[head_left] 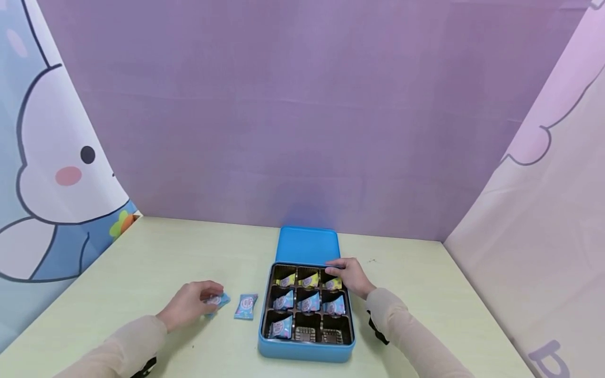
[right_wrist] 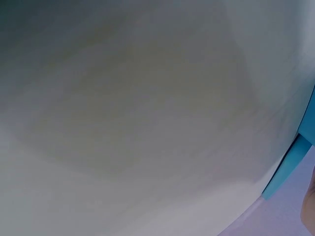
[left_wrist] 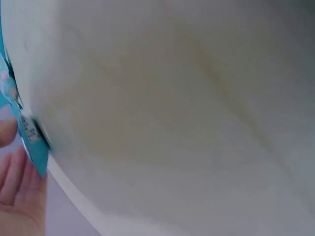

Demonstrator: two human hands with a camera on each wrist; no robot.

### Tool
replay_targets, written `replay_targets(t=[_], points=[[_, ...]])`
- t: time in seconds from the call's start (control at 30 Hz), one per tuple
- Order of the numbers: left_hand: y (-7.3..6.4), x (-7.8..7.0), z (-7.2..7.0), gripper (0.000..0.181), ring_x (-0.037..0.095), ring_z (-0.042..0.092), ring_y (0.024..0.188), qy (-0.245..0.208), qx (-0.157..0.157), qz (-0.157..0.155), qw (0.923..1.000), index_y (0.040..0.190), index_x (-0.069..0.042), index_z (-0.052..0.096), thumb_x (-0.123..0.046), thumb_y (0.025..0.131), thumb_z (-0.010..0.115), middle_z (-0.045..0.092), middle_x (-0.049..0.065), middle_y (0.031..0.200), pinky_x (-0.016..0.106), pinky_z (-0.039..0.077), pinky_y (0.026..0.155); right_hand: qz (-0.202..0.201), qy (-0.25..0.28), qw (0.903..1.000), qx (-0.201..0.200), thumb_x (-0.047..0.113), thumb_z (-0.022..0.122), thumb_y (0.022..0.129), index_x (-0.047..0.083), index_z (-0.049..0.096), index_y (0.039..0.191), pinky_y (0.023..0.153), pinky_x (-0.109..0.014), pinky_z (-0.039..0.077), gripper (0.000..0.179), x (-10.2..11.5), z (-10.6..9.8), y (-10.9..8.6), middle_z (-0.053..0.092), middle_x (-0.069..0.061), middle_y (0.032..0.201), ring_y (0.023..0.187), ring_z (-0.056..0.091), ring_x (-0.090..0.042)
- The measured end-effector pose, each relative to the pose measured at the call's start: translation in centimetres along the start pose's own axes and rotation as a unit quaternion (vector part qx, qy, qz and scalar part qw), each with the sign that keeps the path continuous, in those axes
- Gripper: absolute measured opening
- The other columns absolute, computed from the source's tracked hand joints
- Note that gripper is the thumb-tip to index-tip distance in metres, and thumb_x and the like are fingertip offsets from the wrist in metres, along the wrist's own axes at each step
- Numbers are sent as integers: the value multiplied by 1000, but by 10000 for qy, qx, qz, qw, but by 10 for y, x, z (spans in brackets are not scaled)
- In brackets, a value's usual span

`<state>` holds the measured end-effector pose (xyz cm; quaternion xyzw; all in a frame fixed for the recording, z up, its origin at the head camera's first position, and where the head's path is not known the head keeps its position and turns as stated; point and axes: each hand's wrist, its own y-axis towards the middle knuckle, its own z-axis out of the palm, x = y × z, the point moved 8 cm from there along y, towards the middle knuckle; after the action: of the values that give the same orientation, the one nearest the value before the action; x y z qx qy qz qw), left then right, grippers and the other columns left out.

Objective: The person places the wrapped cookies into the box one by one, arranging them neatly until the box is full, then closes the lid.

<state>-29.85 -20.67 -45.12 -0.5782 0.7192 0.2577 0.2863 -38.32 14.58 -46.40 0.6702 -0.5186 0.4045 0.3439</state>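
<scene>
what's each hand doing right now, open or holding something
Left hand: holding a blue wrapped packet.
Right hand: at the blue tin's far-right corner; whether it grips the rim cannot be told.

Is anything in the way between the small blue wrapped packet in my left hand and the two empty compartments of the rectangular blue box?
Yes: a second blue wrapped packet lies on the pale table between them, then the left wall of the blue box and, inside, another blue packet in its near-left compartment.
</scene>
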Motion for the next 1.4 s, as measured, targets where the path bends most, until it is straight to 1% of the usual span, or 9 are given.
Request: replay_targets(t=[0.2, 0.33, 0.5, 0.7, 0.9, 1.03, 1.13, 1.27, 1.4], points=[[7, 4, 2, 34, 30, 60, 103, -60, 550, 460, 9974, 109, -1, 63, 4, 76, 66, 65, 12, 107, 39, 51, 86, 9, 43, 10000, -18, 14, 61, 87, 8, 67, 111, 93, -45, 48, 26, 0, 0, 0, 62, -12, 118, 111, 56, -30], [11, 9, 2, 36, 31, 59, 105, -131, 826, 585, 9948, 111, -2, 62, 5, 76, 66, 64, 11, 110, 40, 50, 88, -29, -20, 10000, 10, 15, 61, 87, 10, 68, 110, 92, -43, 49, 24, -1, 0, 1, 63, -10, 116, 110, 57, -28], [13, 11, 0, 37, 31, 58, 106, -210, 956, 629, 9932, 111, -4, 62, 3, 75, 69, 64, 11, 111, 43, 47, 91, -152, -37, 9999, 38, 16, 61, 87, 8, 68, 110, 92, -42, 49, 25, 1, 1, 2, 63, -11, 115, 110, 57, -29], [13, 8, -3, 36, 34, 56, 110, -344, 950, 467, 9938, 112, -3, 62, 3, 77, 68, 62, 13, 114, 44, 46, 93, -56, -61, 10000, -28, 16, 62, 87, 9, 68, 109, 91, -42, 49, 25, -1, 0, 2, 63, -9, 114, 109, 58, -28], [13, 14, -7, 36, 37, 52, 116, -478, 521, 85, 9975, 116, -5, 60, -9, 81, 68, 61, 12, 118, 45, 44, 97, 2, -112, 9999, -69, 16, 62, 87, 11, 69, 108, 91, -41, 50, 23, -2, -1, 1, 63, -9, 115, 109, 57, -27], [13, 18, -4, 45, 37, 53, 114, -244, 465, 182, 9985, 119, -3, 59, -15, 78, 72, 61, 14, 119, 43, 47, 93, 15, -119, 9999, -42, 16, 61, 87, 10, 68, 110, 91, -41, 49, 24, -2, -1, 1, 63, -10, 116, 110, 57, -28], [13, 17, 0, 51, 34, 56, 111, 69, 477, 305, 9984, 119, -2, 59, -18, 74, 76, 62, 14, 118, 43, 48, 91, -13, -73, 10000, -16, 13, 60, 88, 7, 67, 110, 91, -43, 49, 25, -3, -1, 3, 62, -12, 117, 111, 56, -30], [12, 16, 1, 54, 30, 59, 107, 417, 423, 336, 9977, 117, -1, 61, -20, 69, 79, 64, 13, 115, 44, 48, 90, 16, -24, 10000, 48, 11, 60, 88, 5, 67, 111, 91, -44, 49, 25, -3, -1, 3, 62, -14, 117, 111, 55, -32], [12, 15, 1, 54, 30, 59, 106, 548, 387, 305, 9973, 116, -1, 62, -19, 68, 80, 64, 13, 113, 44, 48, 90, 19, -64, 10000, 37, 14, 60, 88, 7, 67, 111, 92, -43, 49, 25, -3, -1, 3, 62, -12, 117, 112, 56, -30]])
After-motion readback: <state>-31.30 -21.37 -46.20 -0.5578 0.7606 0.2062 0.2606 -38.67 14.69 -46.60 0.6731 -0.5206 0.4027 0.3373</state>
